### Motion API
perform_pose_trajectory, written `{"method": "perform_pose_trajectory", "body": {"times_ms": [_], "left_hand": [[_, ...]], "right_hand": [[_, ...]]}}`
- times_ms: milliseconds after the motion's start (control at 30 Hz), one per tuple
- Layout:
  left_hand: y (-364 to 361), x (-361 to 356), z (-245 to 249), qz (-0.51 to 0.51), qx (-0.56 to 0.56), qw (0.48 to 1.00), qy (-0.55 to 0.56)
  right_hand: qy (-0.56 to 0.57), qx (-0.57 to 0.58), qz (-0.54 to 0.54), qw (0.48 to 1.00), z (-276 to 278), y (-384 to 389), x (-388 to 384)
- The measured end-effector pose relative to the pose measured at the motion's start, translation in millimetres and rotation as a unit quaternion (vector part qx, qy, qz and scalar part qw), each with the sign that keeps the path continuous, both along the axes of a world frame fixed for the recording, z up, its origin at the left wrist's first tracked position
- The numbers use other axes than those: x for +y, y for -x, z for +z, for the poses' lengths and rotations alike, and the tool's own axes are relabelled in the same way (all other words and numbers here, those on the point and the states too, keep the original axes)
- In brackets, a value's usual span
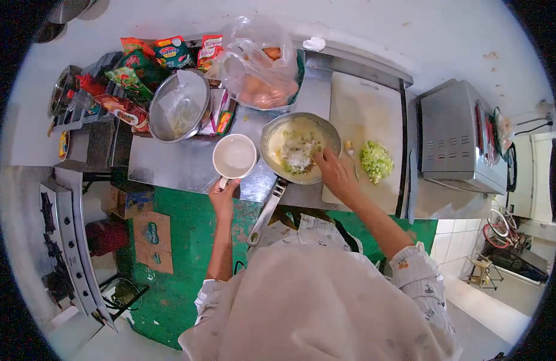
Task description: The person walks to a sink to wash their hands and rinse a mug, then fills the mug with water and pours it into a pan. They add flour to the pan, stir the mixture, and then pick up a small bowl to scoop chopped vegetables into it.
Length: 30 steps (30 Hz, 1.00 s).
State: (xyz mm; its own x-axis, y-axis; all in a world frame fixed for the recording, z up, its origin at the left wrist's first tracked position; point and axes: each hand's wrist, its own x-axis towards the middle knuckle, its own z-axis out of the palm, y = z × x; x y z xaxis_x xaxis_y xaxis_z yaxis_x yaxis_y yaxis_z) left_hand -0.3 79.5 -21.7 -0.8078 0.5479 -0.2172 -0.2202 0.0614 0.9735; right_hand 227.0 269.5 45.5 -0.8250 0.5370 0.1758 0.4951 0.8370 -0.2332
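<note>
Beside the pan [332,133], a white mug [234,157] is being held by its handle, clamped in the left hand's [224,196] grip; over the pan, the right hand [334,171] is being held, grip unclear.

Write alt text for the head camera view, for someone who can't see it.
A right hand reaches into a round grey metal pan of pale creamy mixture with chopped green pieces, while the left hand holds a white mug by its handle; more chopped greens lie on an off-white cutting board.
</note>
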Motion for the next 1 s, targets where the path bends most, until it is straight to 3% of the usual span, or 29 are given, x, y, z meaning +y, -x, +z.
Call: {"method": "perform_pose_trajectory", "body": {"times_ms": [100,300,433,667,733,800,833,900,967,1000], "left_hand": [[2.6,1.6,-2.5,0.0,-0.001,1.0,0.025],[10.3,2.4,-13.7,-0.012,-0.009,1.0,0.022],[9.2,3.4,-17.5,-0.029,0.025,0.999,0.012],[15.3,-3.7,-28.2,-0.054,0.06,0.992,0.099],[10.8,-6.6,-31.4,-0.026,0.051,0.998,0.003],[-8.1,-12.3,-17.5,0.03,0.042,0.999,-0.014],[-16.8,-17.3,-9.9,0.084,0.036,0.995,-0.033],[-28.2,-39.1,-6.1,0.083,0.05,0.995,-0.013],[-35.5,-56.1,-7.0,0.082,0.065,0.994,0.007],[-38.8,-59.6,-2.6,0.006,-0.031,0.999,0.037]], "right_hand": [[0.056,-0.092,0.015,0.994,16.4,-13.1,1.6],[0.016,-0.018,-0.103,0.994,17.2,-5.4,36.1],[0.044,-0.049,-0.138,0.988,-3.0,18.7,45.7],[0.05,-0.079,0.039,0.995,-3.4,11.0,20.4],[0.037,-0.057,0.081,0.994,-3.7,-8.2,19.8],[0.009,-0.059,0.106,0.993,10.5,-26.6,24.0],[0.009,-0.058,0.106,0.993,13.8,-35.1,27.2],[0.033,-0.076,0.002,0.997,19.3,-48.1,31.5],[0.036,-0.078,0.004,0.996,28.7,-51.3,26.7],[0.04,-0.08,0.007,0.996,30.7,-51.8,24.4]]}}
